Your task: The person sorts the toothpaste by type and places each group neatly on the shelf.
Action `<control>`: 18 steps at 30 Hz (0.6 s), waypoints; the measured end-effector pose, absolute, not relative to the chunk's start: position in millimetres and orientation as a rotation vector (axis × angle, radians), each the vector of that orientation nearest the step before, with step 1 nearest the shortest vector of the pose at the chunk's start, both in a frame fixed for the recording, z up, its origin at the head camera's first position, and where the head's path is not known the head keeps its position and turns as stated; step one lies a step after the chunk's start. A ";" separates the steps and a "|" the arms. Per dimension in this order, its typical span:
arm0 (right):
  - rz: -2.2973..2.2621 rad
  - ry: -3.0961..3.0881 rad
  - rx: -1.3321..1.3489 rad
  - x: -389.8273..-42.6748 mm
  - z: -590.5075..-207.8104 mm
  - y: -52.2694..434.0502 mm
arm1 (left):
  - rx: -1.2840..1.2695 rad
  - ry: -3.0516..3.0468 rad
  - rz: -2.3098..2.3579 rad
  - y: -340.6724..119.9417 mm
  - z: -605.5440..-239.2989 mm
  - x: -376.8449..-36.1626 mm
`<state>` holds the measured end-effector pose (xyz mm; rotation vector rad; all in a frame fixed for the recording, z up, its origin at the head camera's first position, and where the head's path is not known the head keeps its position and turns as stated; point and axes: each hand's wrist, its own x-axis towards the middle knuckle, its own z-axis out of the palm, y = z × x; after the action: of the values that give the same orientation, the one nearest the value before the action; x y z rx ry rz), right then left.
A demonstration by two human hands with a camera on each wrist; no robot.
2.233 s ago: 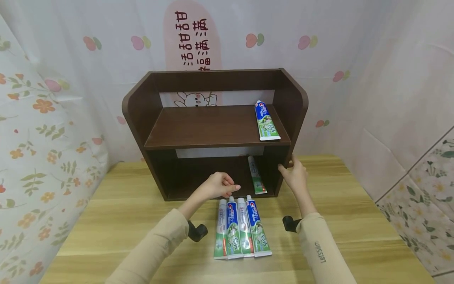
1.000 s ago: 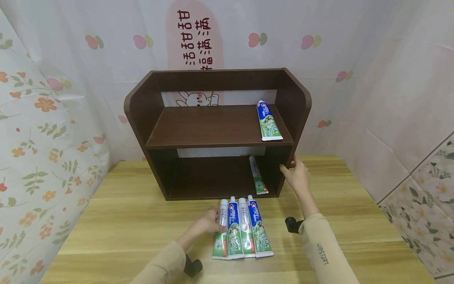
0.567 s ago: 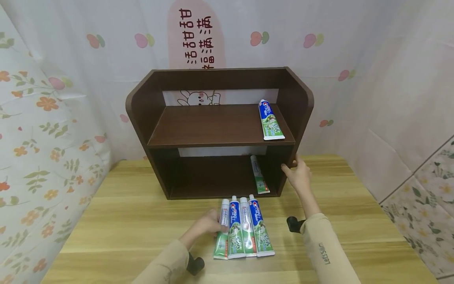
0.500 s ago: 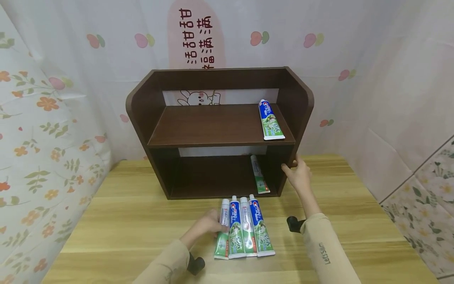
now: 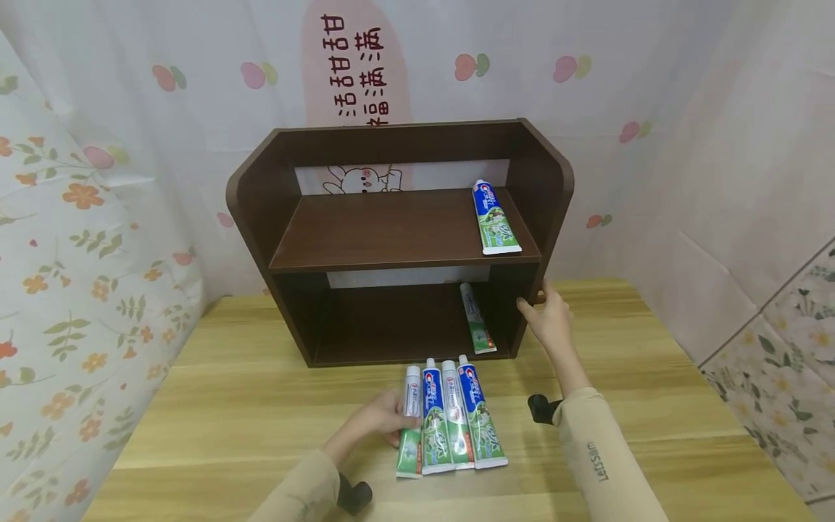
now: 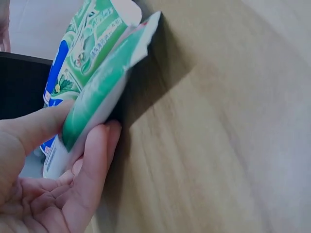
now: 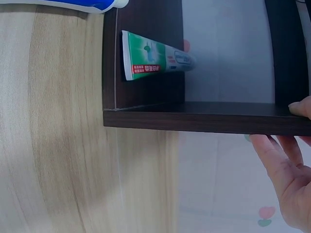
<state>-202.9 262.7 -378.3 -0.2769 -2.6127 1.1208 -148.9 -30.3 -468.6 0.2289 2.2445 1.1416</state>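
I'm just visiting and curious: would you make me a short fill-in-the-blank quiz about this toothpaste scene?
1. The left hand pinches the ____most tube of the row of toothpaste tubes on the light wooden table.
2. That row holds ____ tubes.
3. The right hand grips the dark brown wooden shelf unit at its ____ side panel.

Missing words: left; four; right

The upper board of the shelf unit (image 5: 391, 232) lies bare left of the toothpaste tube (image 5: 494, 219) at its right end; the lower bay is open except for a tube (image 5: 475, 319) against its right wall; four tubes (image 5: 446, 417) crowd the table (image 5: 215, 406) before it; the right hand (image 5: 551, 319) blocks the right side panel.
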 end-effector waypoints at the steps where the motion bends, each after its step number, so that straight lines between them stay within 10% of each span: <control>1: 1.116 -2.615 -0.277 -203.0 -378.0 262.3 | 0.218 2.246 1.150 -30.8 -468.9 -147.9; 18: 1.115 -2.655 -0.325 -201.8 -377.2 262.5 | 0.245 2.254 1.204 -32.4 -451.7 -163.9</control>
<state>-201.8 262.5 -377.2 -0.3251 -2.6551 1.1151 -163.9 -32.4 -451.7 0.2446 2.2540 1.2042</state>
